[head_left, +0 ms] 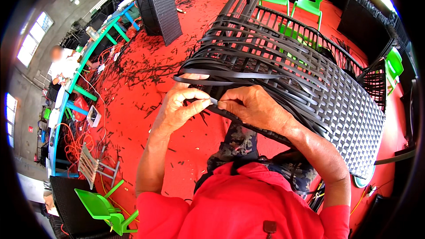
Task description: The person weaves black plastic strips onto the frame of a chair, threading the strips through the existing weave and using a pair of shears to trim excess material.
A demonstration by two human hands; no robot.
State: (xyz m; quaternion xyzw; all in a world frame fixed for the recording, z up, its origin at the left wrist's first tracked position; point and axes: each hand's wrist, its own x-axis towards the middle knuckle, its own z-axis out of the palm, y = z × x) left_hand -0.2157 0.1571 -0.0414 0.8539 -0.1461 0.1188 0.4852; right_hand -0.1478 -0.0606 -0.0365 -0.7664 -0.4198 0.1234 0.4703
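In front of me lies a half-woven dark frame, its right part a tight weave of flat plastic strips. Loose dark strips run across its open left part. At the frame's near left edge, my left hand pinches a flat plastic strip between thumb and forefinger. My right hand grips the same strip just to the right, fingertips almost meeting the left ones. Only a short, light-catching bit of it shows between them. Another strip passes over the left hand's upper fingers.
Strip scraps litter the red floor. Green chairs stand beyond the frame, and another green chair is at lower left. A long teal-edged table curves along the left, with a person seated behind it. A woven black panel stands at the back.
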